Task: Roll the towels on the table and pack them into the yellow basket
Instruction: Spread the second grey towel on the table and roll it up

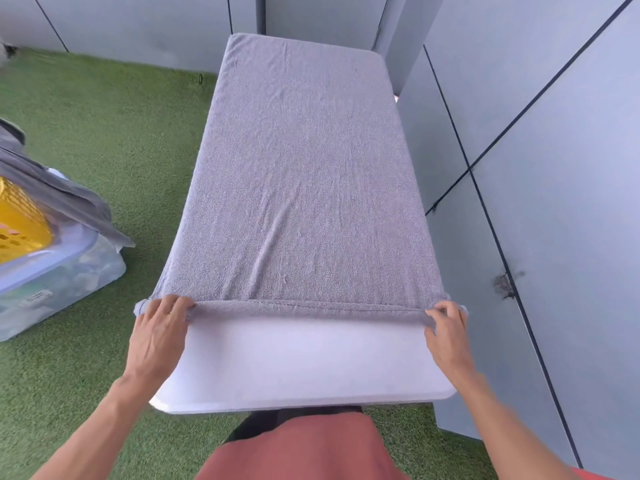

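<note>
on table (pixel 294 368), towel (pixel 298 188) hem (both hands)

You are standing in what looks like a partitioned indoor corner rather than a furnished room. Green artificial turf (pixel 104 133) covers the floor, and plain grey wall panels (pixel 554 150) with dark seams close in ahead and to your right. A narrow white tabletop (pixel 301 368) fills the gap, and a clear plastic storage bin (pixel 62 285) sits on the turf at your left.
</note>
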### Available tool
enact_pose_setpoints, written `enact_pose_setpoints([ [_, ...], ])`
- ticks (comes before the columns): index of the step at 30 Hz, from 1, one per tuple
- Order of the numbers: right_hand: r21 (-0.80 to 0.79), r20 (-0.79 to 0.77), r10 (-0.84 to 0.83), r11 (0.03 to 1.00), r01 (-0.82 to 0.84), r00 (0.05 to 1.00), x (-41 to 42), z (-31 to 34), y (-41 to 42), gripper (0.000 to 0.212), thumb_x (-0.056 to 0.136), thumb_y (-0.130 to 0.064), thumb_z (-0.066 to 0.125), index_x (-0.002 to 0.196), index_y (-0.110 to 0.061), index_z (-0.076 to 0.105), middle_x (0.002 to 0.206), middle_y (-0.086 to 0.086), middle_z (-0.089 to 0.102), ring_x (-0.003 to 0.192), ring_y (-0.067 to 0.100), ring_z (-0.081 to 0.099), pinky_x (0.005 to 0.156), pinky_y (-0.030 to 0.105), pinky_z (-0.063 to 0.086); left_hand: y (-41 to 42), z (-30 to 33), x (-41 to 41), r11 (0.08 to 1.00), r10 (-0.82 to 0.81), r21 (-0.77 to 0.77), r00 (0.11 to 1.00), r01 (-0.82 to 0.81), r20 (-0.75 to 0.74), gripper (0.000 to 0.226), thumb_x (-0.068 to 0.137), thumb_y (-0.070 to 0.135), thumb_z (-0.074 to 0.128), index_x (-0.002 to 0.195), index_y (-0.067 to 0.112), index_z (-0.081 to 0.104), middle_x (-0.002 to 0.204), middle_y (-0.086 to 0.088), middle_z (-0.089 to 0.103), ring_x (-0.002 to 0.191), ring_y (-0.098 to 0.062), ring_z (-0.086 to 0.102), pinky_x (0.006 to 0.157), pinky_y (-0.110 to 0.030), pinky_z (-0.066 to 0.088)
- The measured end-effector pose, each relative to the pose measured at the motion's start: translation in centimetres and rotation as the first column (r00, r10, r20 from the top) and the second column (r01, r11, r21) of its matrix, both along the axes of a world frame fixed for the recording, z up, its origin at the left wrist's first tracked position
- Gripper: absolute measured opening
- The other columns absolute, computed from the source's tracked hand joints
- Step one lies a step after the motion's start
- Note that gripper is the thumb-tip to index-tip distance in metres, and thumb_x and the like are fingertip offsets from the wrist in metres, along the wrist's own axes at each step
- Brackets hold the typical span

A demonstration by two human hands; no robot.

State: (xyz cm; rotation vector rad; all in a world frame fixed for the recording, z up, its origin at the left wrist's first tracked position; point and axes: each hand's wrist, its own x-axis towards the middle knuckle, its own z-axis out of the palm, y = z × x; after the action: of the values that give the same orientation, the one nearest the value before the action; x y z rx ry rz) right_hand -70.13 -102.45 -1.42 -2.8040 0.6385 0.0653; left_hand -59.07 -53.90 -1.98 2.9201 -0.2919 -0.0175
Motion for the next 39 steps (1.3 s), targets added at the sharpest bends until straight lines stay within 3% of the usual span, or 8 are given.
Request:
enact_pose_setpoints([
  [7, 0.007, -0.109, 0.074, 0.997, -0.073, 0.991, 0.9, 1.1, -1.3, 0.027, 0.084, 0.012, 0.053, 0.106, 0.005, 0.068, 0.104, 0.018, 0.064, 0.104, 0.037, 0.053, 0.100, 0.043, 0.036, 0.9, 0.3, 1.0, 0.999, -0.034, 0.035, 0.998, 0.036, -0.060, 0.026, 0.085, 0.000, 0.060, 0.106, 0.015, 0.066, 0.098, -0.001, 0.065, 0.092, -0.031, 0.054, 0.072, -0.045, 0.045],
  [11, 0.218, -0.292, 0.123, 0.974, -0.059, 0.948, 1.6, 3.1, -2.7, 0.021, 0.087, 0.000, 0.056, 0.102, -0.007, 0.069, 0.098, 0.006, 0.067, 0.097, 0.024, 0.060, 0.079, 0.028, 0.039, 2.4, 0.2, 2.1, 0.999, 0.026, -0.033, 0.932, -0.041, -0.362, 0.027, 0.092, 0.009, 0.049, 0.108, 0.025, 0.063, 0.108, 0.004, 0.063, 0.104, -0.024, 0.051, 0.086, -0.043, 0.045],
  [15, 0.354, -0.189, -0.017, 0.932, 0.085, 0.982, 2.2, 3.3, -2.5, 0.022, 0.086, -0.002, 0.063, 0.100, -0.019, 0.062, 0.086, -0.001, 0.063, 0.088, 0.022, 0.060, 0.073, 0.025, 0.038, 2.8, 0.4, 3.8, 0.959, 0.091, -0.183, 0.849, -0.216, -0.521, 0.018, 0.088, 0.015, 0.061, 0.099, 0.028, 0.064, 0.100, -0.001, 0.068, 0.093, -0.024, 0.061, 0.083, -0.038, 0.049],
  [20, -0.013, 0.057, -0.042, 0.999, 0.043, 0.998, 1.0, 1.1, -0.3, 0.015, 0.082, -0.004, 0.067, 0.087, -0.018, 0.067, 0.094, 0.001, 0.055, 0.094, 0.026, 0.050, 0.086, 0.040, 0.045, 1.3, 0.7, 3.6, 0.910, 0.212, -0.278, 0.921, -0.308, -0.328, 0.018, 0.081, 0.005, 0.069, 0.083, 0.022, 0.064, 0.091, -0.003, 0.055, 0.087, -0.031, 0.054, 0.077, -0.041, 0.043],
  [22, -0.158, 0.092, 0.008, 0.987, 0.006, 0.996, 0.4, 0.8, 0.3, 0.010, 0.081, -0.010, 0.071, 0.086, -0.018, 0.070, 0.094, 0.000, 0.056, 0.090, 0.025, 0.047, 0.084, 0.041, 0.043, 0.8, 0.6, 2.3, 0.972, 0.173, -0.146, 0.980, -0.185, -0.095, 0.015, 0.079, 0.002, 0.071, 0.085, 0.016, 0.070, 0.093, -0.007, 0.054, 0.086, -0.033, 0.045, 0.075, -0.045, 0.042],
  [25, -0.169, 0.057, 0.092, 0.982, -0.082, 0.994, -0.6, 0.2, 0.0, 0.025, 0.078, -0.015, 0.075, 0.102, -0.011, 0.071, 0.100, 0.002, 0.054, 0.093, 0.026, 0.044, 0.091, 0.043, 0.044, -0.2, 0.3, 0.3, 0.999, 0.036, 0.004, 0.994, -0.036, 0.099, 0.023, 0.074, -0.006, 0.070, 0.092, 0.009, 0.068, 0.097, -0.011, 0.057, 0.087, -0.033, 0.044, 0.071, -0.046, 0.043],
  [31, -0.132, 0.011, 0.148, 0.981, -0.145, 0.989, -0.8, -0.1, 0.1, 0.048, 0.071, 0.002, 0.075, 0.118, -0.002, 0.064, 0.113, 0.008, 0.052, 0.107, 0.028, 0.034, 0.095, 0.046, 0.045, -0.1, -1.7, -0.9, 0.998, -0.050, -0.030, 0.996, 0.053, 0.080, 0.047, 0.071, -0.010, 0.070, 0.114, 0.000, 0.054, 0.114, -0.018, 0.054, 0.108, -0.038, 0.048, 0.089, -0.048, 0.047],
  [39, -0.031, -0.041, 0.104, 0.994, -0.106, 0.994, 0.7, 0.7, 0.0, 0.040, 0.078, 0.005, 0.065, 0.117, -0.004, 0.063, 0.114, 0.010, 0.059, 0.112, 0.030, 0.048, 0.101, 0.034, 0.032, -0.1, -0.2, 0.8, 0.998, 0.056, 0.020, 0.997, -0.055, -0.045, 0.026, 0.075, -0.017, 0.058, 0.090, 0.004, 0.060, 0.087, -0.012, 0.060, 0.091, -0.036, 0.054, 0.065, -0.045, 0.047],
])
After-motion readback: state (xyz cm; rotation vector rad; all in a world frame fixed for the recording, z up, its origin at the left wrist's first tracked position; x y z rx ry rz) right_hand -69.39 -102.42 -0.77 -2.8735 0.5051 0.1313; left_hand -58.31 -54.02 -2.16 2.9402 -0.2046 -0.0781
